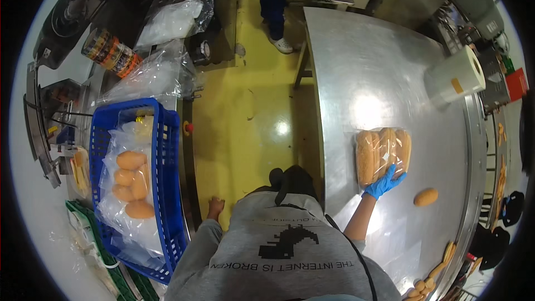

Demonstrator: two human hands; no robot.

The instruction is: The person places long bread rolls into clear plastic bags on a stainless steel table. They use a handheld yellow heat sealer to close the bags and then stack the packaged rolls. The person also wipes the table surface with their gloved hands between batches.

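Grey shirt (278, 270); open right hand (384, 183) touching near end of away-pointing bagged loaves (382, 150); loosely closed left hand (216, 206) farther left.

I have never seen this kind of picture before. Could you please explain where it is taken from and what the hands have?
There is no robot here: a camera worn on a person's head looks down, and its fisheye lens bends straight edges. The right hand, in a blue glove, touches a clear bag of bread on a metal table; a firm grip cannot be confirmed. A loose bun and a roll of clear film are also there. The left hand holds nothing visible. Left of it, a blue crate contains more buns.
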